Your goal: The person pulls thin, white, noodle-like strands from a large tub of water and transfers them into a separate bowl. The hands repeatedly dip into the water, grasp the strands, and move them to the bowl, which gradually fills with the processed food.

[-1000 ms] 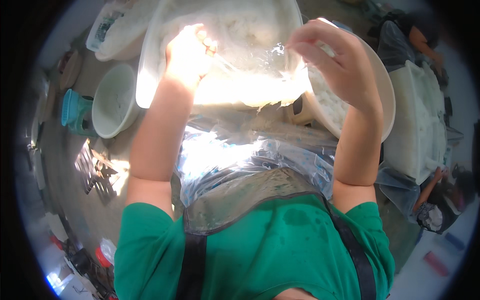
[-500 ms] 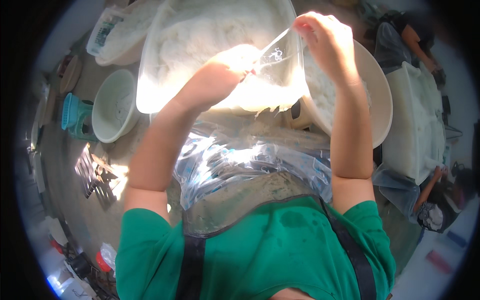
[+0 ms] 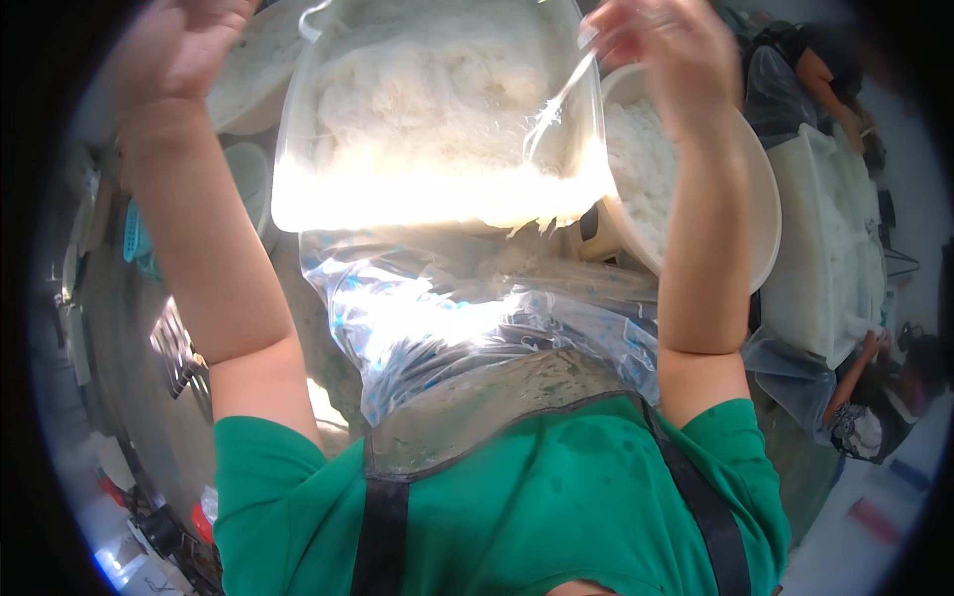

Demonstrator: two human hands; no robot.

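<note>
Over the tub's right side hovers my right hand (image 3: 681,50), slightly blurred, its fingers closed on the end of a translucent white strand (image 3: 549,121), which hangs down toward the tub. My left hand (image 3: 184,55) is raised at the upper left, above a basin. Its fingers look stretched out, though blurred and partly cut off by the frame edge. Apart from it, a curled white strand (image 3: 315,20) shows at the tub's upper left rim. The large white tub (image 3: 283,179) holds a heap of whitish stringy material (image 3: 427,89); glare washes out its near end.
A round cream basin (image 3: 763,189) with similar white material stands right of the tub. Further right, two people work at another white tub (image 3: 810,248). On the left are a white basin (image 3: 260,111) and a turquoise basket (image 3: 139,233). A clear plastic apron (image 3: 477,308) covers my front.
My left hand has left the strand and swung up and left, away from the tub. My right hand still holds a strand, now hanging loose. A curled strand has appeared at the upper rim.
</note>
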